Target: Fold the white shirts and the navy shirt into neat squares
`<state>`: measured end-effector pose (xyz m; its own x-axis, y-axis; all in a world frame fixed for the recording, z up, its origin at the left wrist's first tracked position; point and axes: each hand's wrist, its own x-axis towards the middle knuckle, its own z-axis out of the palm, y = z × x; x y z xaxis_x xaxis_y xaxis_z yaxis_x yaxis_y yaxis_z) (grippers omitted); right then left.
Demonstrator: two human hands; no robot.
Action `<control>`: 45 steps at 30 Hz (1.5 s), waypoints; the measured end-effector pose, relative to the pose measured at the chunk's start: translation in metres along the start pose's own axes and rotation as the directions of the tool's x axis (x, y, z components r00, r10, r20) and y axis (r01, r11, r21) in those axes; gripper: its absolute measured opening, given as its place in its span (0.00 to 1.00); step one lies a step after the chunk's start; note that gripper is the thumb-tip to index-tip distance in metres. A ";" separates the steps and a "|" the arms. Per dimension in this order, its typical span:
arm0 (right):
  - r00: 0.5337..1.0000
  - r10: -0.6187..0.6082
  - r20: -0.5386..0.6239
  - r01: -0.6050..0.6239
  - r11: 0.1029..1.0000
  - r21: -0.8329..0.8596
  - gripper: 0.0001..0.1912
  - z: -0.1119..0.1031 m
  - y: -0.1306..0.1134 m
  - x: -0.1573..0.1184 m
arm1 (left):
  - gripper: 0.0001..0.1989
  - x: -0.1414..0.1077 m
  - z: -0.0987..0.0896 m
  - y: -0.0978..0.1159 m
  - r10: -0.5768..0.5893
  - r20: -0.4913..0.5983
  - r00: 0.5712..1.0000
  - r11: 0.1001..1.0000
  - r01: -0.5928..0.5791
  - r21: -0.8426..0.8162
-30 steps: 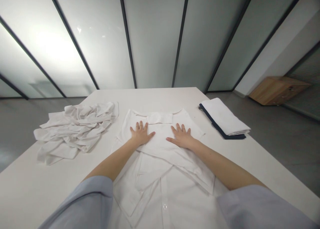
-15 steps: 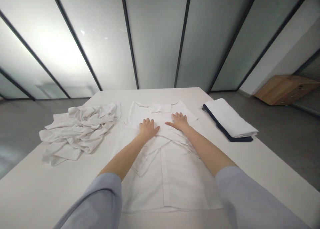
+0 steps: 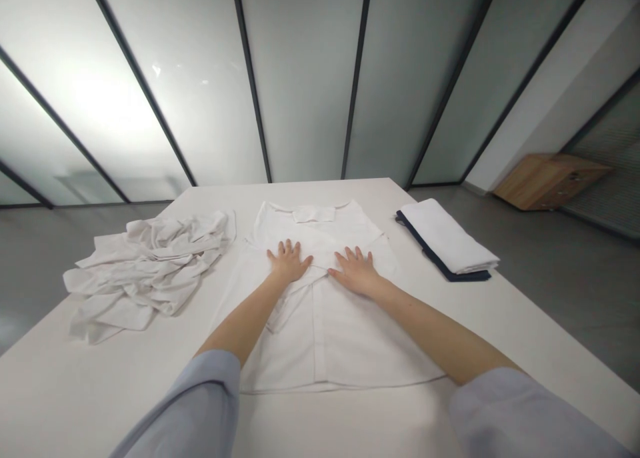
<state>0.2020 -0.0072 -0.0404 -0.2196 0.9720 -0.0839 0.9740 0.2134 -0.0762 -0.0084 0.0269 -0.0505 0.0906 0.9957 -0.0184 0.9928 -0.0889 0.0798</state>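
Observation:
A white shirt [image 3: 350, 338] lies spread on the table, its collar at the far end and its hem toward me. My left hand [image 3: 289, 261] rests flat on the upper part of the shirt, fingers spread. Beside it, my right hand [image 3: 354, 270] also presses flat on the fabric with its fingers apart. Neither hand grips anything. Below the hands, folded sleeve fabric lies across the shirt, partly hidden by my forearms.
On the white table [image 3: 515, 351], a crumpled pile of white cloth [image 3: 160, 261] lies at the left. A folded white cloth [image 3: 445, 235] sits on a dark blue one [image 3: 467, 277] at the right. Beyond are frosted panels and a wooden cabinet [image 3: 550, 180].
Both hands have moved slightly toward me and their fingers have spread wider. The shirt's folds look flatter under the right hand, and its hem appears farther from me. The view has shifted slightly.

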 end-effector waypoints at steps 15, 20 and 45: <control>0.996 0.021 -0.085 -0.016 0.998 0.068 0.33 -0.002 0.025 0.010 | 0.31 0.001 -0.009 -0.012 0.190 -0.163 0.968 0.981 -0.194 -0.005; 0.953 0.252 -0.166 -0.244 0.967 0.071 0.27 -0.011 0.061 0.000 | 0.31 -0.025 -0.012 -0.024 0.129 -0.145 0.981 0.990 -0.135 -0.032; 0.905 0.338 0.258 -0.056 -0.506 0.861 0.08 -0.041 0.052 -0.005 | 0.24 -0.009 -0.020 0.015 0.345 -0.260 0.902 0.938 -0.344 0.051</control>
<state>0.2566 0.0027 -0.0037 0.1164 0.9263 -0.3583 -0.5290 -0.2475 -0.8117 0.0044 0.0175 -0.0293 0.4037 0.8741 0.2700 0.9038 -0.4269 0.0308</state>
